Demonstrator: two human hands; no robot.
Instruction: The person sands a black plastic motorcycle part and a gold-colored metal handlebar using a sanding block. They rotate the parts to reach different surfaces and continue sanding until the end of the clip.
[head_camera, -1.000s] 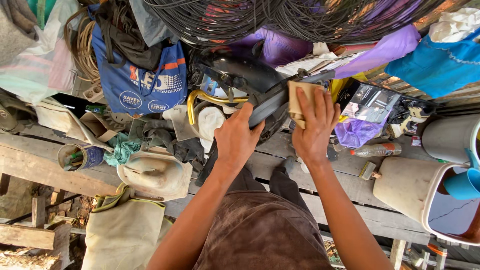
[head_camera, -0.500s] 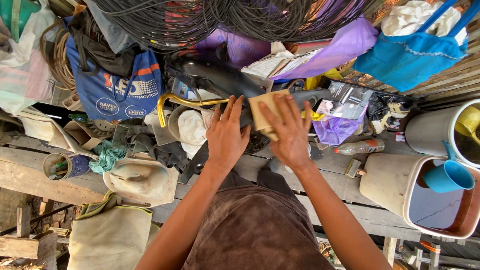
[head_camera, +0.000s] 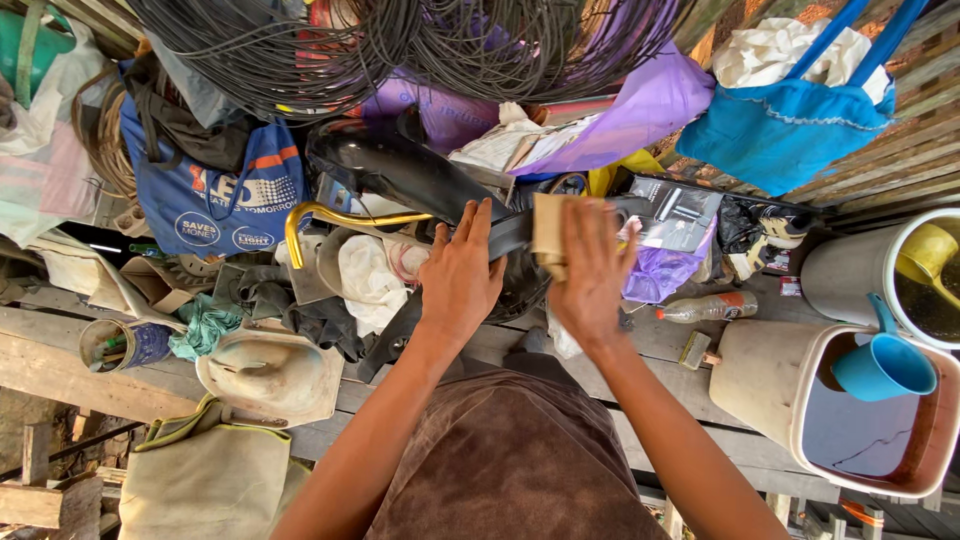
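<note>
Basically left hand (head_camera: 462, 280) lies flat, fingers spread, on black curved panel (head_camera: 420, 180); right hand (head_camera: 592, 275) clamps tan sanding block (head_camera: 548, 228) against panel's near end.

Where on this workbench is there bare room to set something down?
Bare planks show between the plastic bottle, the beige bucket and the right hand. Around the left hand and black part, rags, bags and cables crowd everything.

Cables (head_camera: 400, 50) overhang; clutter all round, bucket (head_camera: 860, 420) rt.
</note>
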